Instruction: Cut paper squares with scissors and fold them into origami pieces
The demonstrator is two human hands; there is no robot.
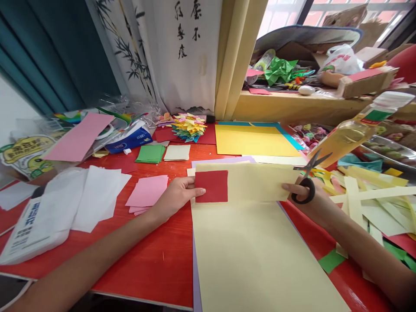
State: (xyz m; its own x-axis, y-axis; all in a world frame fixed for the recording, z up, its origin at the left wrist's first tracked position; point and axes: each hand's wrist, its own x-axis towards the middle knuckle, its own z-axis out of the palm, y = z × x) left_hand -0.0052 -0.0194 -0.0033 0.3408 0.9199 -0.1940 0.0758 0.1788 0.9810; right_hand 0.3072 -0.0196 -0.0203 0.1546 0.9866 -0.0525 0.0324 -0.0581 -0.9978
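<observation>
My left hand [175,197] pinches a red paper square [212,186] against the left end of a pale yellow paper strip [256,184], with the thumb on top. At the strip's right end, my right hand [316,199] grips that edge and also holds black-handled scissors [307,180], a finger through one loop. Their blades point up and away, apart from each other. Below the strip a large pale yellow sheet [253,247] lies on the table, with a purple sheet [196,268] showing from under it. Pink paper squares [147,190] are stacked left of my left hand.
Green squares [150,154] and cream squares [177,152] sit behind, near a colourful folded-paper cluster [188,126]. A yellow sheet [253,138] lies at the back. A tilted-looking bottle [354,130] and paper scraps [380,199] occupy the right; a white packet [42,221] lies left.
</observation>
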